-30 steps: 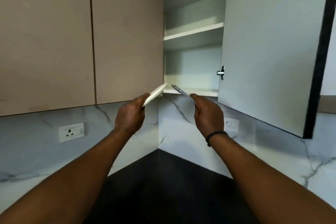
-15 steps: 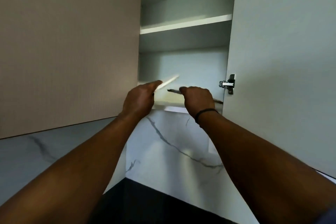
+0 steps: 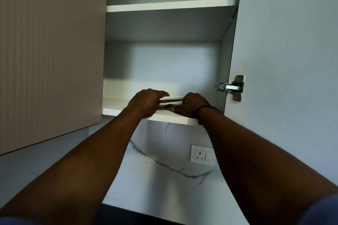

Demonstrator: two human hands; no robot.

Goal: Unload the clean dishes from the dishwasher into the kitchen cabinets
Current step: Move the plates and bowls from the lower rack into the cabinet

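1. A white plate point(image 3: 171, 99) is gripped by the left hand point(image 3: 146, 102) just above the cabinet's bottom shelf point(image 3: 172, 118).
2. A patterned plate point(image 3: 169, 107) is gripped by the right hand point(image 3: 193, 104), low on that shelf.
3. Neither plate is released yet; the dishwasher is not shown.

The scene is dim and cool-toned. A soft patch of light falls on the cabinet's back wall point(image 3: 164, 64), perhaps from a window off to the left, while the underside of the upper shelf point(image 3: 170, 5) lies in grey shadow. Both forearms read as dark, nearly featureless shapes. Straight edges bow toward the frame's borders from the wide lens, and fine detail is smeared throughout.
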